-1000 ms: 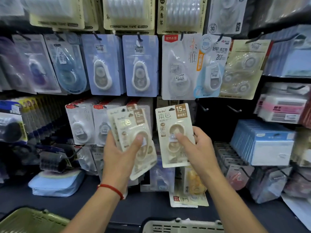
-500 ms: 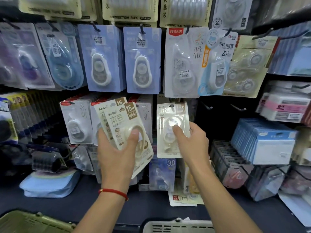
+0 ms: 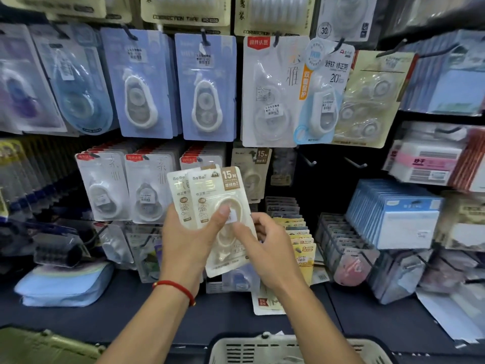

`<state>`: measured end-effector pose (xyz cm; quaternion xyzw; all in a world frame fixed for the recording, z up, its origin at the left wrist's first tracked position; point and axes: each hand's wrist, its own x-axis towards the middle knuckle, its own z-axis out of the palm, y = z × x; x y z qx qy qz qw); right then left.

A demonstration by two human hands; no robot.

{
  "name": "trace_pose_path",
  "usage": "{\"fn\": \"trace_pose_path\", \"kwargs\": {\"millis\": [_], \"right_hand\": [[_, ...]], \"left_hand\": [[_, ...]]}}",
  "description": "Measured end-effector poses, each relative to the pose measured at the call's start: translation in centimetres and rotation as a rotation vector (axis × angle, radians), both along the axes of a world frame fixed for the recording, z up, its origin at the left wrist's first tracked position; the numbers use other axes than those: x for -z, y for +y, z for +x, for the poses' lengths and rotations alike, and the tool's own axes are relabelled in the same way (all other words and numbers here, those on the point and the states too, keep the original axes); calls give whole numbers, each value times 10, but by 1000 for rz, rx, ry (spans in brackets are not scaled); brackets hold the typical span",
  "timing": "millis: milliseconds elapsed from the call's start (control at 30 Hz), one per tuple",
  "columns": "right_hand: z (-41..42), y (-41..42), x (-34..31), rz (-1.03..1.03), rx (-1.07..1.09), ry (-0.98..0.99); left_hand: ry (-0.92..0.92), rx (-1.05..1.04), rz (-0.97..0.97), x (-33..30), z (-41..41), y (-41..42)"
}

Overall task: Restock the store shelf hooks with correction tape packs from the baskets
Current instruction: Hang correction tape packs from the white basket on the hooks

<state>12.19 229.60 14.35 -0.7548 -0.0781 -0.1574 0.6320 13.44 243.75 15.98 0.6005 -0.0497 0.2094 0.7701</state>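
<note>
Head view shows the left hand [image 3: 187, 243] gripping a small fan of cream correction tape packs [image 3: 220, 219] in front of the shelf, thumb pressed on the front pack's blister. The packs stand nearly upright, long axis vertical and tilted slightly left at the top, with the printed "15M" corner uppermost and faces toward the camera. The right hand [image 3: 265, 248] pinches the front pack's right edge, fingers curled behind it. Just above and right of the fan, a matching cream pack [image 3: 250, 172] hangs on its hook. To the right of it, two bare hooks [image 3: 353, 162] jut from the dark panel with open room around them. White packs [image 3: 126, 187] hang close on the left. A white basket [image 3: 262, 349] sits at the bottom edge, a green basket [image 3: 39, 345] at lower left.
</note>
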Motion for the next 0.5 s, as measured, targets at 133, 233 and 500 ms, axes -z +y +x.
{"fn": "trace_pose_path", "kwargs": {"millis": [133,233,500], "right_hand": [[0,0,0,121,114,-23],[1,-4,-1,184,217,-70],[2,-12,-4,185,328,-129]], "left_hand": [[8,20,22,0,-2,1],[57,-60,34,6,2,5],[55,-194,53,7,5,12]]}}
